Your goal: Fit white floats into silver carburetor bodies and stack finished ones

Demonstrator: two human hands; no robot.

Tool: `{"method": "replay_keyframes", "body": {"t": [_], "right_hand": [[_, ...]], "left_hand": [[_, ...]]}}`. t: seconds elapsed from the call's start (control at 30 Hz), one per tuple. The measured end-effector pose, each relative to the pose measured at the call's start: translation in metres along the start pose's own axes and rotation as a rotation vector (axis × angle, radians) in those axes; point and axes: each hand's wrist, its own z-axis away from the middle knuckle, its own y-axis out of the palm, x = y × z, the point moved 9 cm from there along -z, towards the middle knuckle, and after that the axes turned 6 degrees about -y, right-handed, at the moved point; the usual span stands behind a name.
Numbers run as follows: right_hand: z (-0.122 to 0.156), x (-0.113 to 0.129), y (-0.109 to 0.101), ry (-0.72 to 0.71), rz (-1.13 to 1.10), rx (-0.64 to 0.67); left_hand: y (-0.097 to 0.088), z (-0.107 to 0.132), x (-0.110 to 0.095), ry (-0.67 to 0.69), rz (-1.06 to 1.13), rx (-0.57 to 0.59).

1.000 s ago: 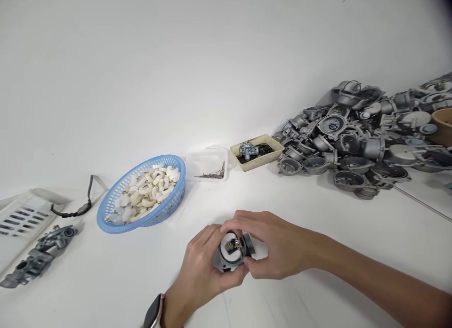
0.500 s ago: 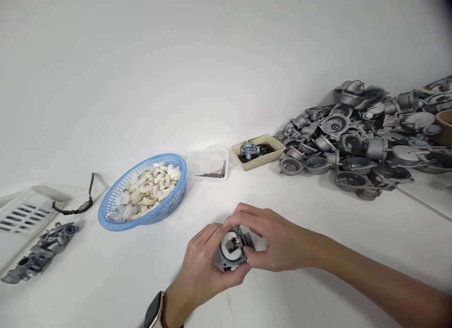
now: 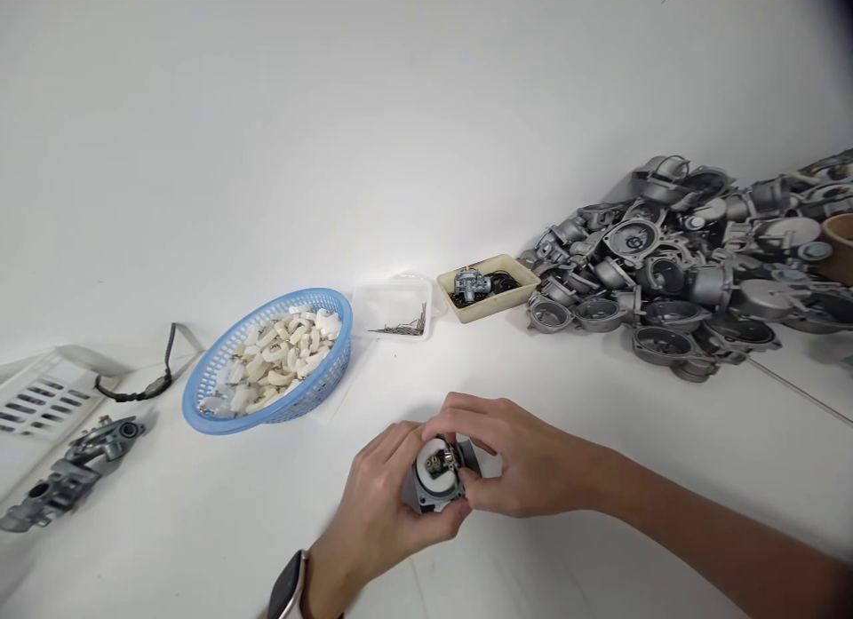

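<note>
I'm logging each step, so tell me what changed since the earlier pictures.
The right hand has shifted its thumb slightly upward in view along the carburetor. Nothing was picked up or let go: the left hand still holds the carburetor; the blue basket and metal pile stayed put.

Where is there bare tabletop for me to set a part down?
Bare tabletop lies between the blue basket and the left hand, and between the yellowish tray and the right hand. Crowded: the right, under heaped metal parts, and far left, around the white crate and loose metal pieces.
</note>
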Motion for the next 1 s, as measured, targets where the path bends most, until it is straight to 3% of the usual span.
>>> {"method": "replay_keyframes", "body": {"t": [0.37,0.5,0.8,1.0], "right_hand": [[0.001,0.002,-0.002,-0.075,0.056,-0.039],[0.002,0.002,-0.002,-0.061,0.08,-0.022],[-0.007,-0.003,0.011,0.169,0.402,0.334],[-0.02,0.009,0.021,0.141,0.709,0.459]], "left_hand": [[0.0,0.0,0.003,0.015,0.047,0.053],[-0.005,0.005,0.014,0.003,0.107,0.06],[-0.038,0.009,0.042,-0.189,0.097,-0.27],[-0.041,0.01,0.032,-0.18,0.115,-0.306]]}}
